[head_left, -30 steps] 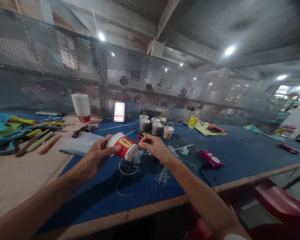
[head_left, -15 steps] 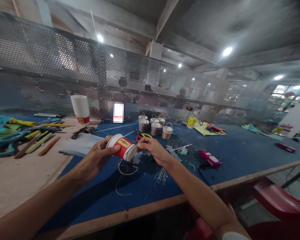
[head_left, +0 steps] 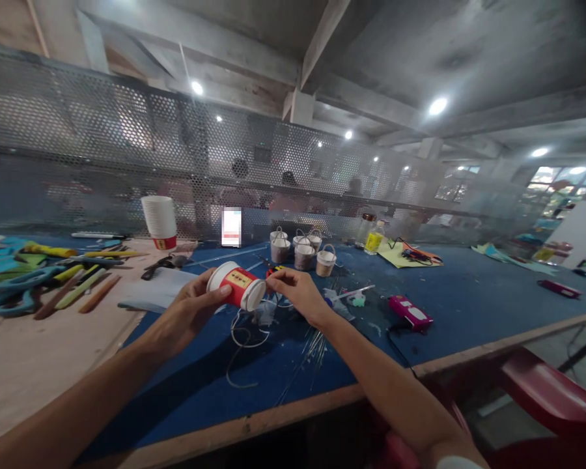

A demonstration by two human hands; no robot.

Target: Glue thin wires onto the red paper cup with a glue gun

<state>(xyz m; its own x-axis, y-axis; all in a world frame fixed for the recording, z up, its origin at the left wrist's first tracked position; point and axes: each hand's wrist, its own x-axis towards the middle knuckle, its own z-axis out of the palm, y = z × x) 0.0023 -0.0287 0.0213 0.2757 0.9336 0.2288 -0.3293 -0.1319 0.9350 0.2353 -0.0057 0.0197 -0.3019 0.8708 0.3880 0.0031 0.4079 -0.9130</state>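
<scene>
My left hand (head_left: pixel 188 312) grips a red and white paper cup (head_left: pixel 236 285) lying on its side above the blue table mat (head_left: pixel 469 306), its base turned to the right. My right hand (head_left: pixel 295 292) pinches something thin at the cup's base; what it holds is too small to make out. A loose white cord (head_left: pixel 241 345) hangs and curls on the mat below the cup. Thin wire pieces (head_left: pixel 312 345) lie under my right wrist.
Several small cup baskets with handles (head_left: pixel 300 251) stand behind the hands. A stack of paper cups (head_left: pixel 159 221) is at the back left. Scissors and coloured sticks (head_left: pixel 43 277) cover the left. A pink glue gun (head_left: pixel 410 311), bottles (head_left: pixel 371 233) and a perforated metal screen (head_left: pixel 127 150) lie beyond.
The view tilted slightly, shifting the scene down. Both hands stay at the cup; my right fingers have closed in on the cup's base.
</scene>
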